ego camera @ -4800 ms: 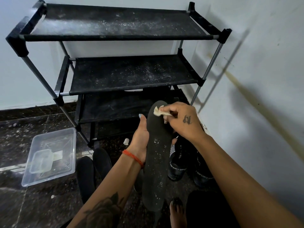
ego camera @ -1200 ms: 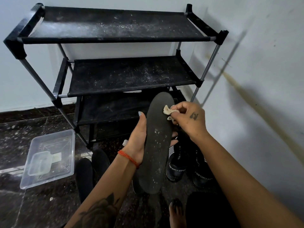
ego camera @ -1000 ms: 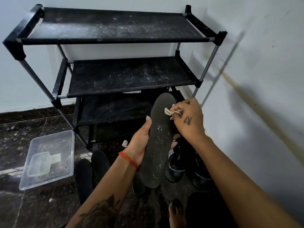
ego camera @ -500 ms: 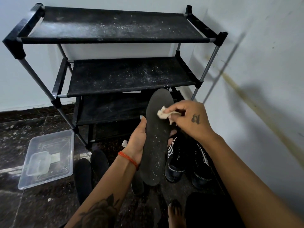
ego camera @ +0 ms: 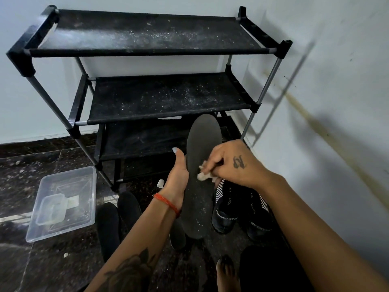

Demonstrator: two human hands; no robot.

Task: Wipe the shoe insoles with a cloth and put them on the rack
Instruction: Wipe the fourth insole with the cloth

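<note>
Shoes (ego camera: 225,209) stand behind insole (ego camera: 200,175) gripped by left fingers (ego camera: 179,157); right fingers (ego camera: 212,163) pinch cloth (ego camera: 203,176).

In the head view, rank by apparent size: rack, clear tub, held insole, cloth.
1. rack
2. clear tub and insole: alike; the insole is nearer, so unsure
3. cloth

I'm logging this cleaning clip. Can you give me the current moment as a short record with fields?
left hand: grips the insole, holding it upright
right hand: pinches the cloth against the insole's middle
rack: shelves dusty, no insole on the visible shelves
floor: more insoles, a pair of black shoes, clear plastic tub
</note>
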